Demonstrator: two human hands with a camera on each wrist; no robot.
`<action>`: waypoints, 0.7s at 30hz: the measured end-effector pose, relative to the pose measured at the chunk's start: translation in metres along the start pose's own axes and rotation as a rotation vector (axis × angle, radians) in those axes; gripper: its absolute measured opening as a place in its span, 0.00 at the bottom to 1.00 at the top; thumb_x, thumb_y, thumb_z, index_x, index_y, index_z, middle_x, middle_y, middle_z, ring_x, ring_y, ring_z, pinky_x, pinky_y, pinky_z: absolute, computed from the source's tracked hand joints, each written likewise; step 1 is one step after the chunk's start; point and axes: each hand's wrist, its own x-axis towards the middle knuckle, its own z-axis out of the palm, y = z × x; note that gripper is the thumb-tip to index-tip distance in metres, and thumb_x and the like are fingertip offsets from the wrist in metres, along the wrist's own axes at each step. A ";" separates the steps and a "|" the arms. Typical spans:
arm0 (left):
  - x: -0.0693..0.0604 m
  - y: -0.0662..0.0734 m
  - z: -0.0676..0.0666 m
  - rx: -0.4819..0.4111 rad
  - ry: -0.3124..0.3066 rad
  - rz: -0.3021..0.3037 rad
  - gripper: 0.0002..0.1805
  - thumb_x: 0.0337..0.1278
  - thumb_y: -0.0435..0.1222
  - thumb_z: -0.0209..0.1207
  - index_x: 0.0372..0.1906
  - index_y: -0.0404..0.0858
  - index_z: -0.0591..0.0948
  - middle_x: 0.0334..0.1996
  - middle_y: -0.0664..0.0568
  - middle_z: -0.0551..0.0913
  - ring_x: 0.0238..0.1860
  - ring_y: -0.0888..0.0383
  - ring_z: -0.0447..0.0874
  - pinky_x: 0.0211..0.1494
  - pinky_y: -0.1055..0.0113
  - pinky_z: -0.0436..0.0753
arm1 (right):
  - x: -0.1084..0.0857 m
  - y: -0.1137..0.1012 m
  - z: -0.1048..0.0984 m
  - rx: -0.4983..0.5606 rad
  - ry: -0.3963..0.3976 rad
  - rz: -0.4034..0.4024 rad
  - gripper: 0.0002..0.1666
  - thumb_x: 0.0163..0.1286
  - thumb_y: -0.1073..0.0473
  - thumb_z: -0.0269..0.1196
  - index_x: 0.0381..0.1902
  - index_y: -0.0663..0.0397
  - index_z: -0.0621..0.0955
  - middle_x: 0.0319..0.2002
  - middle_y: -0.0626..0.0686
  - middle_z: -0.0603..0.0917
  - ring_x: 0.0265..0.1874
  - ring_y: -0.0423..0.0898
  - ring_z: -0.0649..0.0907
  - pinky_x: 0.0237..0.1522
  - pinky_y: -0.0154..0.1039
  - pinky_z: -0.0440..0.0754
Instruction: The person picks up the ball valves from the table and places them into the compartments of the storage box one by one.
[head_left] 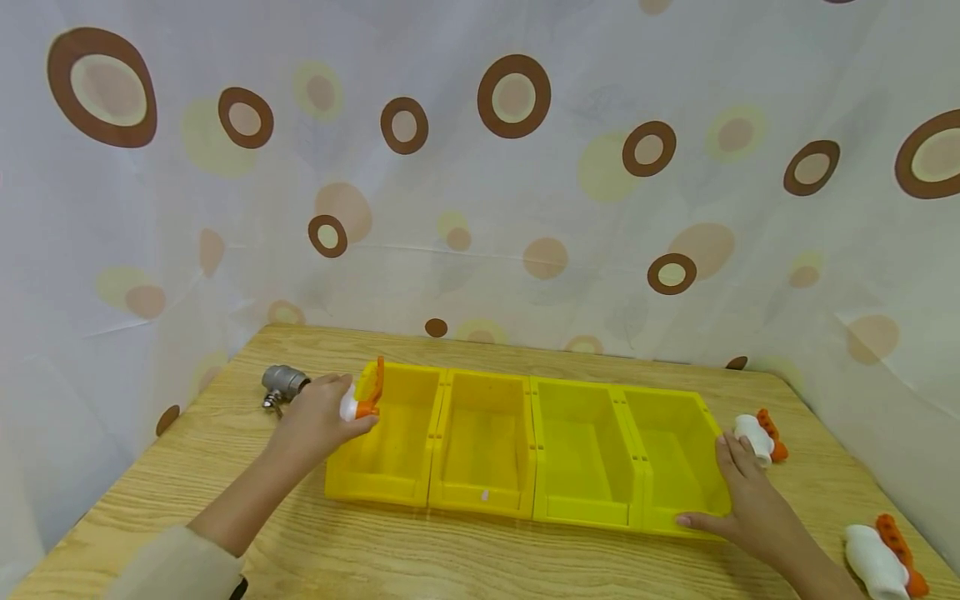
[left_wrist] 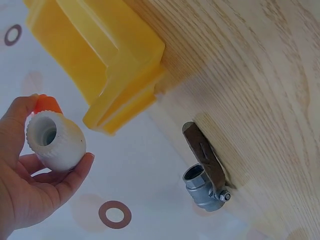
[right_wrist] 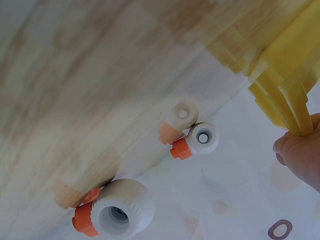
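Observation:
My left hand [head_left: 317, 419] grips a white plastic valve [left_wrist: 60, 142] with an orange handle [head_left: 378, 385], just over the left end of the yellow bins [head_left: 480, 497]. In the left wrist view the left hand [left_wrist: 42, 182] has thumb and fingers round the valve's body. At the other end my right hand [head_left: 757, 508] holds the side wall of the rightmost bin, thumb at its front corner and fingers on its outer edge. The right wrist view shows this hand [right_wrist: 302, 152] pinching the yellow rim [right_wrist: 295, 107].
A grey metal valve [head_left: 285, 381] with a lever lies left of the bins on the wooden table [head_left: 420, 558]. Right of the bins lie two white valves with orange handles, one farther back [head_left: 753, 437] and a larger one nearer [head_left: 876, 560]. A patterned curtain [head_left: 480, 208] hangs behind.

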 end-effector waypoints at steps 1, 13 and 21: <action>0.000 0.001 0.000 -0.002 -0.001 0.001 0.37 0.51 0.45 0.63 0.58 0.22 0.70 0.56 0.28 0.72 0.54 0.32 0.73 0.53 0.44 0.77 | 0.000 0.000 0.000 -0.002 -0.001 0.000 0.72 0.48 0.38 0.69 0.68 0.79 0.40 0.68 0.77 0.38 0.68 0.70 0.34 0.56 0.73 0.56; 0.006 0.011 0.008 -0.019 0.041 0.043 0.35 0.48 0.44 0.64 0.56 0.22 0.72 0.52 0.29 0.76 0.50 0.35 0.77 0.45 0.52 0.83 | 0.000 0.001 0.001 0.010 0.006 0.002 0.73 0.47 0.37 0.69 0.67 0.79 0.40 0.69 0.76 0.37 0.69 0.69 0.34 0.56 0.73 0.55; 0.007 0.015 0.013 -0.037 0.019 0.034 0.36 0.49 0.45 0.65 0.57 0.22 0.71 0.54 0.28 0.74 0.53 0.34 0.75 0.48 0.50 0.82 | -0.001 0.001 0.002 0.017 -0.005 0.012 0.74 0.46 0.36 0.68 0.68 0.78 0.40 0.69 0.76 0.37 0.69 0.69 0.33 0.56 0.73 0.55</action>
